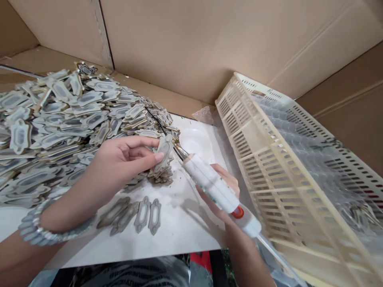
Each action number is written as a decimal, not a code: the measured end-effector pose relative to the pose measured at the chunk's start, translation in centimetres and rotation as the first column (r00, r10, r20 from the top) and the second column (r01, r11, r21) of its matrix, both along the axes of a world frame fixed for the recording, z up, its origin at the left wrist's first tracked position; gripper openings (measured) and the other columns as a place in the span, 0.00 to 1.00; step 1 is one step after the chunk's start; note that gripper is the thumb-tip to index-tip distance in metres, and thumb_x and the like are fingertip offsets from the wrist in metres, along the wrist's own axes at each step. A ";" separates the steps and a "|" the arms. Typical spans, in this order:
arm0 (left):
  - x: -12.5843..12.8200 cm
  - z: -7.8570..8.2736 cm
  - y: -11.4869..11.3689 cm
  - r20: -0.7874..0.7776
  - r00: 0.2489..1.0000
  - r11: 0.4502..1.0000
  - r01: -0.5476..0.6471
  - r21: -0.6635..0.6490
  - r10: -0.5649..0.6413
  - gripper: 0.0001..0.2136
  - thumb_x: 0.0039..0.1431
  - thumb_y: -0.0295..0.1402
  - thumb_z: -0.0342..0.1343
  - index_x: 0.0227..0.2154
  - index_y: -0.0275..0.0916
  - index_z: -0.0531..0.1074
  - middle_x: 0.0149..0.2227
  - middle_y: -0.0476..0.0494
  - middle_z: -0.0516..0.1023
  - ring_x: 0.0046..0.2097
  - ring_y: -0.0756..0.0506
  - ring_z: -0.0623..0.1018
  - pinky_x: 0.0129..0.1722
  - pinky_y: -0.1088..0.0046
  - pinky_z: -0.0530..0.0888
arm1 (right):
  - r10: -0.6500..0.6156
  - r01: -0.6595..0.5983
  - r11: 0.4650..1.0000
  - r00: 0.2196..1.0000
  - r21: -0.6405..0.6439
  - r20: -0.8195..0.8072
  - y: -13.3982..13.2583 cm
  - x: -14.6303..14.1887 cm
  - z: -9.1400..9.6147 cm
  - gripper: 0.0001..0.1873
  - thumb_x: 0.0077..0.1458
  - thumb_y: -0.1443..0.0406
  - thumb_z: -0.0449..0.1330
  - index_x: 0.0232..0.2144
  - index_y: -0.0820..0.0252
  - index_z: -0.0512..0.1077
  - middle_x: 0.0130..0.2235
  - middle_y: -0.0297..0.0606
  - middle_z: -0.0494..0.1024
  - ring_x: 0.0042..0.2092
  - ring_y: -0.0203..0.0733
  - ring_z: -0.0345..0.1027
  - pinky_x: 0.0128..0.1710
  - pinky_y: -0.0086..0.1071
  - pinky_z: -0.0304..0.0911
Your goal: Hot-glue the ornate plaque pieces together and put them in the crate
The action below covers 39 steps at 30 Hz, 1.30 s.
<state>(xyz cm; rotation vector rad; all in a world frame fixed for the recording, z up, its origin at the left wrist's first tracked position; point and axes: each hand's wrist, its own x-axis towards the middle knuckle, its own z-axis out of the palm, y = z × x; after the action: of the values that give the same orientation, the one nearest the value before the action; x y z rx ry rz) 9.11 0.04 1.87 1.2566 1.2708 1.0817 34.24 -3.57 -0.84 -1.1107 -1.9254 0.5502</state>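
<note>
My left hand (pixel 125 157) pinches one flat grey ornate piece (pixel 164 148) between thumb and fingers, just above a small stack of the same pieces (pixel 161 173). My right hand (pixel 227 187) grips a white glue gun (pixel 218 189) with an orange switch. Its metal tip points up-left and almost touches the held piece. A beaded bracelet (pixel 38 231) circles my left wrist.
A large heap of grey pieces (pixel 60 123) covers the left of the white table (pixel 179 231). Several pieces (pixel 134 215) lie in a row near the front edge. A white dish (pixel 196 141) sits behind the gun. A cream plastic crate (pixel 284 167) lined with bubble wrap leans at right. Cardboard walls stand behind.
</note>
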 end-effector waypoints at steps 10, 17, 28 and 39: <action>-0.2 0.7 -0.4 -0.018 1.000 0.997 -0.006 0.073 0.007 0.13 0.50 0.39 0.68 0.36 0.40 0.77 0.22 0.54 0.75 0.22 0.53 0.71 0.18 0.81 0.64 | -0.096 0.089 0.989 0.994 -0.118 -0.059 0.2 -0.6 -1.4 0.10 0.58 0.59 0.60 0.32 0.53 0.80 0.40 0.39 0.78 0.25 0.34 0.65 0.27 0.32 0.64; 0.2 1.1 -0.6 0.002 1.000 0.997 0.015 0.081 -0.015 0.10 0.49 0.37 0.66 0.33 0.39 0.76 0.18 0.55 0.72 0.19 0.54 0.69 0.17 0.82 0.64 | -0.094 0.094 0.993 0.996 -0.074 0.007 0.1 -0.9 -0.8 0.10 0.59 0.65 0.58 0.31 0.53 0.80 0.40 0.37 0.77 0.26 0.33 0.65 0.28 0.31 0.64; 0.5 1.4 -0.7 0.037 0.999 0.996 0.002 0.092 -0.006 0.09 0.47 0.34 0.66 0.32 0.38 0.76 0.17 0.54 0.73 0.19 0.53 0.72 0.18 0.83 0.67 | -0.091 0.093 0.995 0.995 -0.026 0.044 0.1 -0.9 -1.1 0.10 0.60 0.65 0.58 0.31 0.53 0.80 0.39 0.37 0.78 0.25 0.33 0.65 0.26 0.31 0.62; 0.4 1.3 -0.9 0.014 1.000 0.995 -0.004 0.097 0.002 0.09 0.48 0.35 0.66 0.32 0.38 0.76 0.17 0.54 0.74 0.20 0.53 0.73 0.19 0.83 0.68 | -0.077 0.078 0.997 0.996 -0.011 0.054 0.0 -0.7 -1.1 0.10 0.59 0.68 0.58 0.32 0.54 0.79 0.40 0.37 0.77 0.25 0.32 0.64 0.26 0.30 0.60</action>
<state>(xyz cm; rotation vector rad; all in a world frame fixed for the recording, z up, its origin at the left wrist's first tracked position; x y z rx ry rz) 9.52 -0.82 3.17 1.3180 1.2224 1.1642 33.50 -3.58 -1.92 -1.2144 -1.9178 0.4957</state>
